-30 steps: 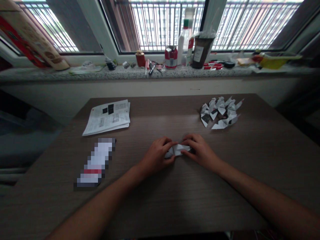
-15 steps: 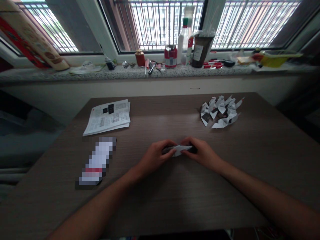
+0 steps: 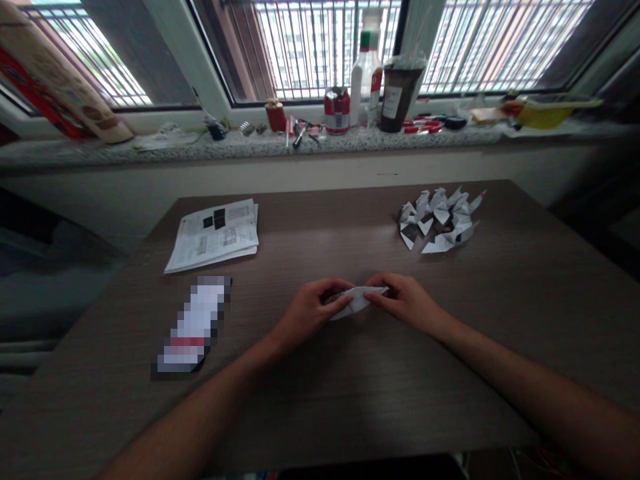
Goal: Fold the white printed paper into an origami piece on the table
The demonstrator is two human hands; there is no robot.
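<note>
Over the middle of the brown table, a small folded piece of white printed paper (image 3: pixel 359 299) is pinched between both my hands. My left hand (image 3: pixel 316 303) grips its left end, thumb in front and fingers curled behind. At the right end my right hand (image 3: pixel 400 299) holds it between thumb and fingers. Parts of the paper's ends are hidden by my fingers. Beyond my right hand stands a cluster of folded paper pieces (image 3: pixel 440 217) with pointed tips, made of similar printed paper.
A stack of printed sheets (image 3: pixel 215 237) lies at the back left of the table (image 3: pixel 320 400). Nearer, on the left, is a phone (image 3: pixel 193 323) with a blurred screen. Along the windowsill (image 3: pixel 190 155) stand a red can (image 3: pixel 337 110), a bottle, a dark cup (image 3: pixel 395 97) and small items.
The folded paper has turned so more of its white face shows between my hands. Both hands keep their grip and have barely shifted. The camera view has moved slightly.
</note>
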